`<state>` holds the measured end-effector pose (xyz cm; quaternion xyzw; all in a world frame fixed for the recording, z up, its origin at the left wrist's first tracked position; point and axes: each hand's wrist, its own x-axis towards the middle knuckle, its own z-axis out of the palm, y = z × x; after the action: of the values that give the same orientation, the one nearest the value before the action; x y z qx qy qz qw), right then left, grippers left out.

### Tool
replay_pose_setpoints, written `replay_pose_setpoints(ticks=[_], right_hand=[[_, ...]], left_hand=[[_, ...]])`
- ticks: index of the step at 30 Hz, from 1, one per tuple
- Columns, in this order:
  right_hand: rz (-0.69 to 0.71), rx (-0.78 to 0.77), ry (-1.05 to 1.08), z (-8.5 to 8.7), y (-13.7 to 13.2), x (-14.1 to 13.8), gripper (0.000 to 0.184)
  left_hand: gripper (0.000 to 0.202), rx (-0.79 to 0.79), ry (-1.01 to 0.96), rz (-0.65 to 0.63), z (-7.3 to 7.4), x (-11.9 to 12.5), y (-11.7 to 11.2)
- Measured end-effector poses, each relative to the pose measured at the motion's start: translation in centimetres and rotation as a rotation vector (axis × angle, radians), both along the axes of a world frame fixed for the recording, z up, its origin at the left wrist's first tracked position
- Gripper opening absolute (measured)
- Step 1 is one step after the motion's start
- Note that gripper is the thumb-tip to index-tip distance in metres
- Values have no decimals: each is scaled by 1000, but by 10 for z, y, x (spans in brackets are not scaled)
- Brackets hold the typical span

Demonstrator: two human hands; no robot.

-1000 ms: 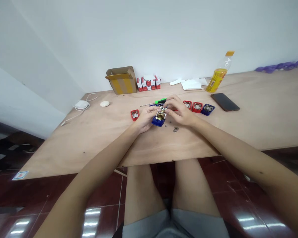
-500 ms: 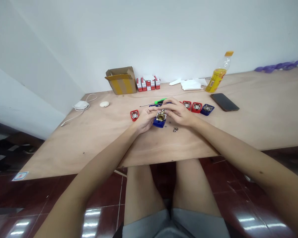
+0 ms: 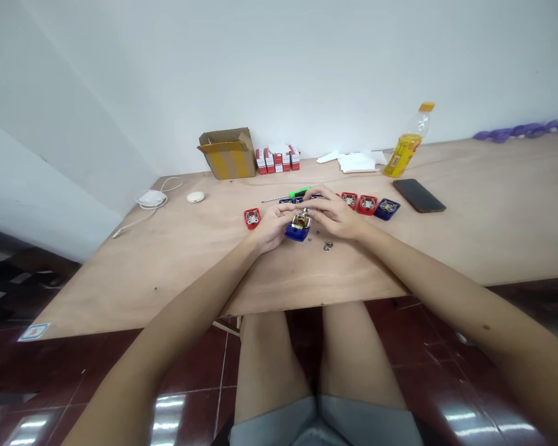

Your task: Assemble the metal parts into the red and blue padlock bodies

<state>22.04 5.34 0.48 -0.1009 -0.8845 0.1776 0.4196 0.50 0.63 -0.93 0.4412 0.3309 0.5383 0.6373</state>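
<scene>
Both my hands work together at the middle of the plywood table (image 3: 177,272). My left hand (image 3: 273,226) and my right hand (image 3: 333,214) pinch a brass-and-steel fitting (image 3: 301,218) from either side. It sits on a blue plastic base (image 3: 296,233), and my fingers hide part of it. Just right of the base lie small loose metal parts (image 3: 328,246), untouched. Beyond my right fingertips is a green-handled screwdriver (image 3: 297,194). A red plastic piece (image 3: 252,217) lies left of my left hand. Two red pieces (image 3: 358,201) and a blue piece (image 3: 387,209) lie in a row to the right.
A cardboard box (image 3: 227,155) and several small red-and-white boxes (image 3: 275,159) stand at the back edge. Also on the table are a yellow drink bottle (image 3: 403,148), a phone (image 3: 418,196), white papers (image 3: 356,162) and a white charger (image 3: 151,198).
My hands have drawn slightly closer around the fitting, and the blue base sits a little lower in view. The head view has shifted slightly.
</scene>
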Motion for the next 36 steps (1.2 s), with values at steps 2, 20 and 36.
replay_pose_setpoints(ticks=[2,20,36], right_hand=[[-44,-7,10,0,0,0,26],[-123,-68,76,3,-3,-4,14],[-92,-156,106,5,-5,-6,15]], left_hand=[[46,-6,6,-4,-2,-1,1],[34,356,272,346,-9,8,2],[26,578,317,379,-4,11,-4]])
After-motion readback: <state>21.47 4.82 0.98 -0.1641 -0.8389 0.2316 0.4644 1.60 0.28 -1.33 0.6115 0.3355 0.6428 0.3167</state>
